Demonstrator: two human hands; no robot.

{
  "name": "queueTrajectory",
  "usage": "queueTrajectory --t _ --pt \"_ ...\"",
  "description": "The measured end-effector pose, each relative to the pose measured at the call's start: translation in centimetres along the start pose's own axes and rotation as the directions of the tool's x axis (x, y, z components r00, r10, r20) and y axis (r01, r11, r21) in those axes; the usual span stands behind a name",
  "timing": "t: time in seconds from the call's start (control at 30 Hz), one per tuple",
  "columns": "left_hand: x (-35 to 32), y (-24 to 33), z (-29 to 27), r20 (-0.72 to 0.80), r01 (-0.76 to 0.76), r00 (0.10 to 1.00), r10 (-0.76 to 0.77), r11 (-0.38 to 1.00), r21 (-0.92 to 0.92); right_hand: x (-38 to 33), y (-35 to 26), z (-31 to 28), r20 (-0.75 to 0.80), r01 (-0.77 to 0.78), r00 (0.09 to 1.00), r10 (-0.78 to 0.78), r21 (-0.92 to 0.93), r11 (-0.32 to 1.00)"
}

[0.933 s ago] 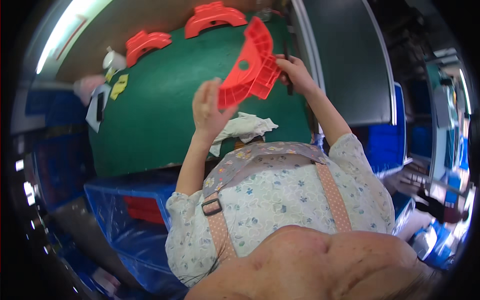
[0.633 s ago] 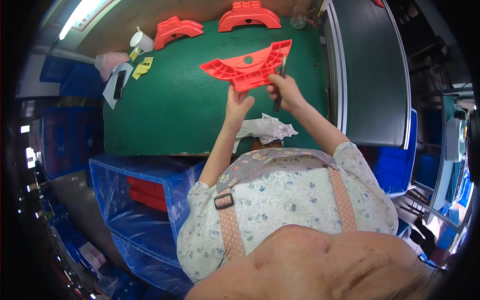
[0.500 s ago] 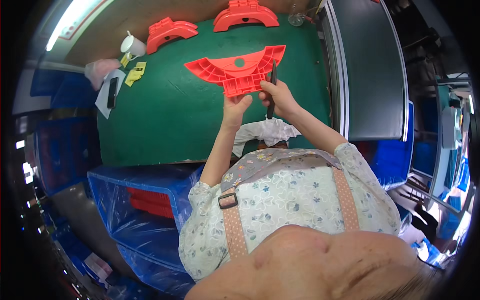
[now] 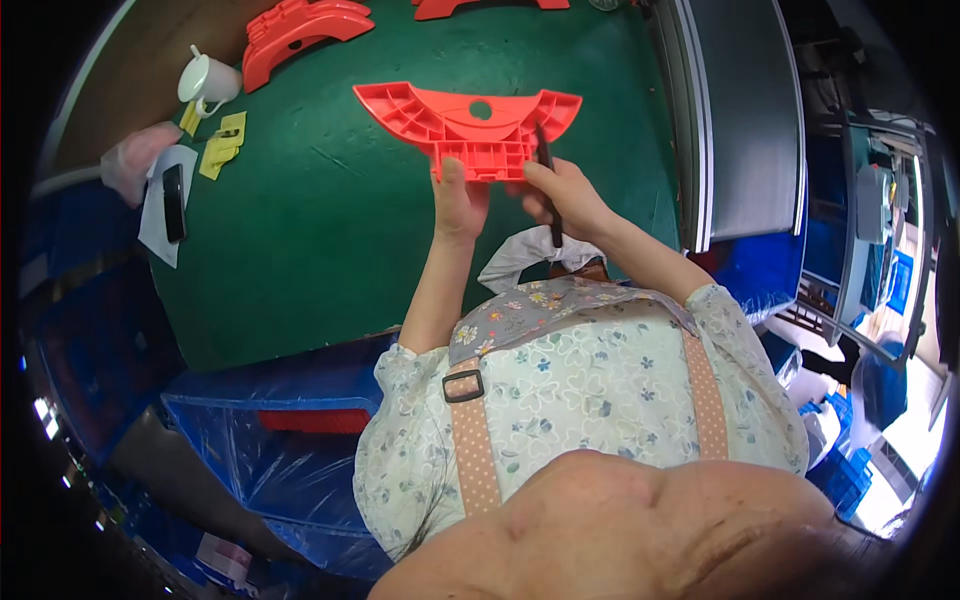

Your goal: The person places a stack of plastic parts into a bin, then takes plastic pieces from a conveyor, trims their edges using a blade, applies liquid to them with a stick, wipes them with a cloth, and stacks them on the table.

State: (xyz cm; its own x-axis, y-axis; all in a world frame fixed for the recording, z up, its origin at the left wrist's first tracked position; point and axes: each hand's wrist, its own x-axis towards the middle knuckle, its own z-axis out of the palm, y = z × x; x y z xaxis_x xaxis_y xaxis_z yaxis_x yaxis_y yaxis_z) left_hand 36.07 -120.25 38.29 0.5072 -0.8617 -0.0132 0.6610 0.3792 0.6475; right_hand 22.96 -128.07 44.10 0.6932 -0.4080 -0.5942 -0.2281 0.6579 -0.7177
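Note:
Above the green table I hold up a red plastic part (image 4: pixel 478 126), curved and winged, with ribbed cells and a round hole in its middle. My left hand (image 4: pixel 460 204) grips its lower left edge, thumb on the ribbed face. My right hand (image 4: pixel 566 196) is closed round a slim black tool (image 4: pixel 553 205) that looks like a knife or pen, its upper end against the part's right wing. The right thumb also touches the part's lower right corner. The tool's exact kind is hard to make out. A white cloth (image 4: pixel 530 252) lies at the table's near edge.
More red parts (image 4: pixel 300 30) stand at the back of the green table (image 4: pixel 300 240). At the left are a white cup (image 4: pixel 210 80), yellow packets (image 4: pixel 222 148) and a phone (image 4: pixel 174 203) on paper. A conveyor (image 4: pixel 748 120) runs along the right; a plastic-lined blue crate (image 4: pixel 215 440) stands lower left.
The view has shifted, so the table things sit farther left and higher. The red part is more level, and my left thumb now lies over its lower left face.

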Motion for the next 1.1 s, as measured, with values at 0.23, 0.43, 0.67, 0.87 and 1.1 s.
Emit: queueTrajectory --t 0.23,0.43,0.67,0.87,1.1 --pt "-0.2 2.5 1.3 -0.144 0.232 0.96 -0.241 0.97 -0.072 -3.4 -4.7 -0.9 0.222 0.31 0.896 -0.385 -0.933 0.185" --pt "-1.0 2.6 2.3 -0.135 0.265 0.953 -0.27 0.963 -0.05 -3.5 -7.3 0.9 0.342 0.355 0.917 -0.204 -0.935 0.028" --pt "-1.6 1.8 3.8 -0.138 0.245 0.961 -0.238 0.969 0.037 -3.8 -7.1 0.4 0.317 0.329 0.938 -0.141 -0.941 0.072" --pt "-1.6 -0.8 3.8 -0.117 0.226 0.971 -0.21 0.963 0.146 -5.0 -5.7 -2.0 0.269 0.343 0.908 -0.321 -0.918 0.199" --pt "-1.7 -1.3 6.3 -0.209 0.364 0.914 -0.347 0.93 0.051 -7.1 -3.7 -4.5 -0.015 0.273 0.892 -0.452 -0.78 0.564"
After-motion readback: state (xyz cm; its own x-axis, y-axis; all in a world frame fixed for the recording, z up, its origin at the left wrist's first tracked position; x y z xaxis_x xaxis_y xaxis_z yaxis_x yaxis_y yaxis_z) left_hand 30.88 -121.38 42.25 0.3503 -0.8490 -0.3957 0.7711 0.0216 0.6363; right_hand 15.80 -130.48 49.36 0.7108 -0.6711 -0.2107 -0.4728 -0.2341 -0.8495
